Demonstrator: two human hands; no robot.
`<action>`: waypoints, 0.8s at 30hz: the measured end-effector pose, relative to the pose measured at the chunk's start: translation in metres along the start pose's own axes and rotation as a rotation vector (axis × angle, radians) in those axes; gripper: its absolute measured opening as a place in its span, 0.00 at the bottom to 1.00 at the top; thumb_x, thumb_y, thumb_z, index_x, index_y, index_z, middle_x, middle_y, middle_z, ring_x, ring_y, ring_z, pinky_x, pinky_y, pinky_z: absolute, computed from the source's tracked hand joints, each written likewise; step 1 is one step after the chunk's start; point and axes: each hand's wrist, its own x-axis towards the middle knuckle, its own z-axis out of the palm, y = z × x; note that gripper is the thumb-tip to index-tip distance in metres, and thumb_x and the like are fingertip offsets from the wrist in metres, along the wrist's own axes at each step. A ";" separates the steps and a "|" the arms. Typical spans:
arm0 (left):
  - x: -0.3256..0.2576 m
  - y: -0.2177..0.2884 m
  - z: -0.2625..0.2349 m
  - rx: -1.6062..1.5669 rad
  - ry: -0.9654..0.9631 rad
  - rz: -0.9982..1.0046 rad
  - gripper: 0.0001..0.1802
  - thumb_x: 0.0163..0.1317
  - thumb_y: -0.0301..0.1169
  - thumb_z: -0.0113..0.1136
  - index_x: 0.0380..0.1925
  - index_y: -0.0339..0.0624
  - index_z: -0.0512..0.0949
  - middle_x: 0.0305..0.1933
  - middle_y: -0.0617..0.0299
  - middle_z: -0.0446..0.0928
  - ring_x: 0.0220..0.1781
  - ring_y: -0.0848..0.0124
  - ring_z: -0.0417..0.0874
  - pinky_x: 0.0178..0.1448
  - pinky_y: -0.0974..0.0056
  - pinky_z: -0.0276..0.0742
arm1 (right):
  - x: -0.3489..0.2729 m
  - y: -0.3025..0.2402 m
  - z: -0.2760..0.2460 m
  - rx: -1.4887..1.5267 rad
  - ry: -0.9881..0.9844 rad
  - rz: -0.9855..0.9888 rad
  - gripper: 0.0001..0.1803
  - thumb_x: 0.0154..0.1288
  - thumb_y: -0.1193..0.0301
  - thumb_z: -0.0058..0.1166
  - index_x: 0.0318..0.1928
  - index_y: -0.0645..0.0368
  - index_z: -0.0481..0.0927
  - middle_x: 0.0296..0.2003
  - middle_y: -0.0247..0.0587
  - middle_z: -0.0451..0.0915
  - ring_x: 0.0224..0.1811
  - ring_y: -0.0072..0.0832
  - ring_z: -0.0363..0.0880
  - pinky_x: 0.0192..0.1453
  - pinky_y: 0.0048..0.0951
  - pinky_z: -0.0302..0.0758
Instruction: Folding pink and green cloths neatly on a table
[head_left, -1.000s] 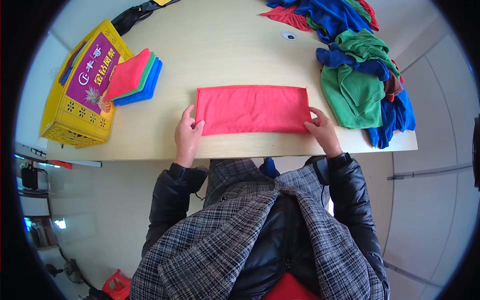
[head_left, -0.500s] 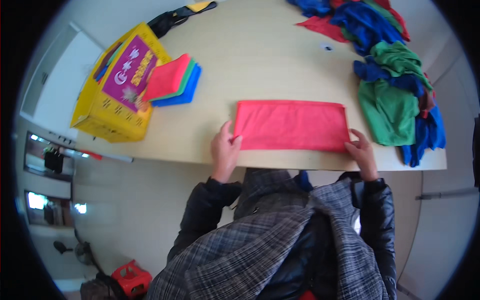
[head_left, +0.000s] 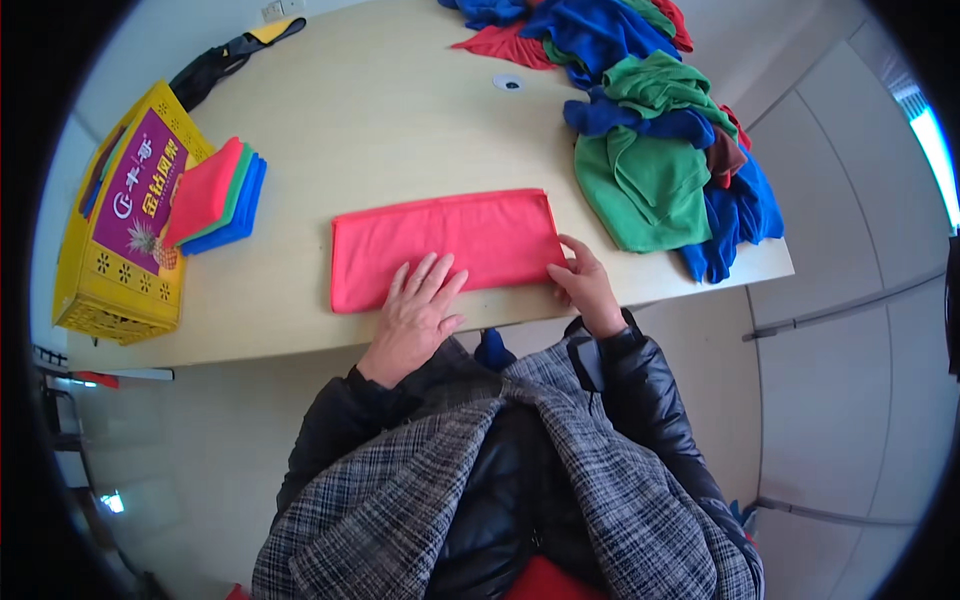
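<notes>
A red cloth (head_left: 480, 235), folded into a long rectangle, lies flat near the table's front edge. My left hand (head_left: 412, 322) rests on its lower middle, palm down with the fingers spread. At the cloth's right end, my right hand (head_left: 588, 288) pinches the edge between thumb and fingers. To the left is a neat stack of folded cloths, with a red one (head_left: 205, 195) on top, then a green one (head_left: 237, 190), and a blue one (head_left: 240, 225) at the bottom. The stack leans against a yellow crate.
The yellow plastic crate (head_left: 120, 318) stands at the table's left edge, with cloths inside. Loose green, blue and red cloths (head_left: 640, 185) are heaped along the right side. A small round white thing (head_left: 508, 82) lies near the back. A black strap-like item (head_left: 225, 65) lies far left.
My left hand has left the cloth's left edge and now lies flat on its lower middle. My right hand stays at the right edge. The view has shifted, so the table's things appear farther left.
</notes>
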 end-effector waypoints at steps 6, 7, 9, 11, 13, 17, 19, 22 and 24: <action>-0.002 -0.010 0.014 0.100 -0.039 -0.059 0.33 0.67 0.40 0.61 0.71 0.44 0.69 0.77 0.53 0.63 0.79 0.54 0.60 0.81 0.44 0.52 | 0.000 0.001 -0.010 -0.019 0.049 -0.031 0.30 0.70 0.74 0.58 0.71 0.57 0.68 0.29 0.28 0.79 0.23 0.14 0.73 0.25 0.18 0.67; -0.005 -0.014 0.013 0.120 -0.034 -0.080 0.33 0.67 0.39 0.61 0.71 0.45 0.68 0.77 0.53 0.63 0.79 0.53 0.60 0.81 0.45 0.52 | 0.001 0.002 -0.010 -0.028 0.061 -0.050 0.30 0.70 0.74 0.58 0.71 0.58 0.68 0.29 0.28 0.79 0.22 0.14 0.72 0.25 0.18 0.67; -0.018 -0.024 0.010 0.141 -0.036 -0.143 0.33 0.67 0.40 0.60 0.72 0.45 0.68 0.78 0.53 0.62 0.80 0.53 0.60 0.81 0.44 0.52 | 0.000 0.003 -0.009 -0.033 0.053 -0.051 0.29 0.71 0.74 0.58 0.71 0.58 0.68 0.28 0.28 0.78 0.22 0.14 0.72 0.25 0.17 0.67; -0.032 -0.035 0.006 0.169 -0.021 -0.246 0.34 0.68 0.40 0.58 0.73 0.45 0.67 0.78 0.52 0.61 0.80 0.53 0.60 0.81 0.44 0.52 | -0.003 0.004 -0.009 -0.059 0.063 -0.066 0.29 0.71 0.74 0.58 0.70 0.59 0.69 0.27 0.27 0.77 0.23 0.13 0.71 0.25 0.17 0.66; -0.045 -0.045 0.001 0.166 -0.010 -0.278 0.33 0.69 0.41 0.58 0.73 0.45 0.67 0.79 0.52 0.61 0.80 0.53 0.60 0.81 0.44 0.52 | -0.001 0.007 -0.009 -0.071 0.061 -0.083 0.28 0.71 0.74 0.58 0.70 0.59 0.70 0.27 0.27 0.77 0.23 0.13 0.71 0.26 0.17 0.66; -0.057 -0.058 -0.001 0.177 0.017 -0.354 0.33 0.70 0.43 0.56 0.73 0.44 0.67 0.79 0.51 0.60 0.80 0.53 0.59 0.80 0.43 0.51 | 0.001 0.011 -0.009 -0.113 0.075 -0.128 0.27 0.71 0.75 0.57 0.69 0.60 0.70 0.28 0.27 0.77 0.24 0.12 0.70 0.27 0.16 0.66; -0.059 -0.057 -0.006 0.233 0.006 -0.397 0.34 0.71 0.48 0.55 0.72 0.43 0.68 0.79 0.50 0.60 0.81 0.53 0.58 0.80 0.40 0.51 | 0.000 0.009 -0.007 -0.122 0.086 -0.137 0.27 0.71 0.75 0.57 0.69 0.60 0.71 0.28 0.27 0.77 0.24 0.12 0.70 0.27 0.16 0.66; -0.060 -0.055 -0.006 0.245 0.025 -0.410 0.34 0.72 0.48 0.54 0.72 0.41 0.68 0.78 0.49 0.61 0.80 0.53 0.59 0.80 0.40 0.51 | -0.004 0.004 -0.004 -0.191 0.092 -0.139 0.27 0.71 0.75 0.57 0.69 0.60 0.71 0.28 0.27 0.78 0.24 0.12 0.70 0.27 0.16 0.66; -0.054 -0.059 -0.008 0.261 0.052 -0.406 0.34 0.73 0.49 0.53 0.71 0.41 0.68 0.78 0.49 0.62 0.80 0.52 0.60 0.80 0.40 0.50 | -0.004 0.003 -0.003 -0.220 0.102 -0.161 0.27 0.71 0.75 0.57 0.69 0.60 0.71 0.28 0.27 0.78 0.24 0.13 0.70 0.27 0.16 0.67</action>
